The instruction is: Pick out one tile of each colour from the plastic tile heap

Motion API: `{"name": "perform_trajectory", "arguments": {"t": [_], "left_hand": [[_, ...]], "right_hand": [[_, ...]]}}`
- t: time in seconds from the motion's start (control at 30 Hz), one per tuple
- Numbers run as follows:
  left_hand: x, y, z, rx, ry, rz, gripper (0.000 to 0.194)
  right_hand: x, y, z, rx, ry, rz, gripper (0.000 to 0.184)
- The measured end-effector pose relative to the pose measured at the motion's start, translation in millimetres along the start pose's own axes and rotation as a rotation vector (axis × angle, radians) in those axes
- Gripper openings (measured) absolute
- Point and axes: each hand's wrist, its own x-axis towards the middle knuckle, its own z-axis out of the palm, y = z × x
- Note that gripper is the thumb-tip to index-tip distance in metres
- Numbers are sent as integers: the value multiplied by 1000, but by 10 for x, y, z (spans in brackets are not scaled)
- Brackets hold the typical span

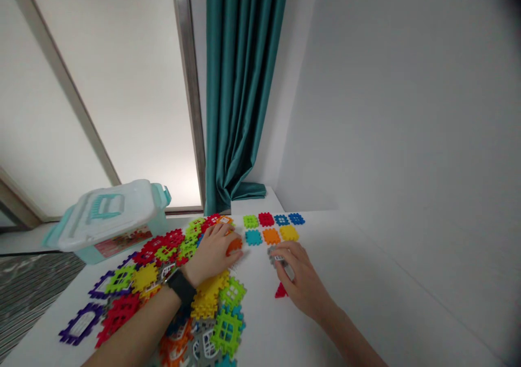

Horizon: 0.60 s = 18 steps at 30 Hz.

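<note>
My left hand (212,252), with a black watch on the wrist, rests over a heap of coloured plastic interlocking tiles (171,280) and its fingers are closed on an orange tile (235,244). Beside it, my right hand (299,280) pinches a grey tile (275,256) against the white table (366,302). A small red triangular piece (280,291) lies under the right palm's edge. Just beyond both hands, several square tiles (272,228) lie in two neat rows: green, red, blue, blue, then teal, orange, yellow.
A clear storage box with a teal lid and handle (108,217) stands at the table's far left. A teal curtain (240,84) hangs behind, next to a window frame. White wall runs along the right side. A dark striped floor shows at lower left.
</note>
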Motion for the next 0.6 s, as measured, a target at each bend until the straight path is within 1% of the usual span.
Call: {"name": "perform_trajectory", "arguments": {"t": [0.1, 0.2, 0.37, 0.47, 0.6], "left_hand": [[-198, -38, -45, -22, 44, -40, 21], [-412, -97, -82, -37, 86, -62, 19], [-730, -162, -176, -54, 128, -48, 26], [-843, -164, -222, -42, 143, -47, 28], [-906, -153, -215, -8, 182, -46, 28]], "right_hand": [[7, -59, 43, 2, -14, -22, 21], [19, -126, 93, 11, -56, -45, 22], [40, -233, 172, 15, -165, -84, 21], [65, -285, 200, -28, -227, -119, 21], [164, -318, 248, -124, -324, -147, 19]]}}
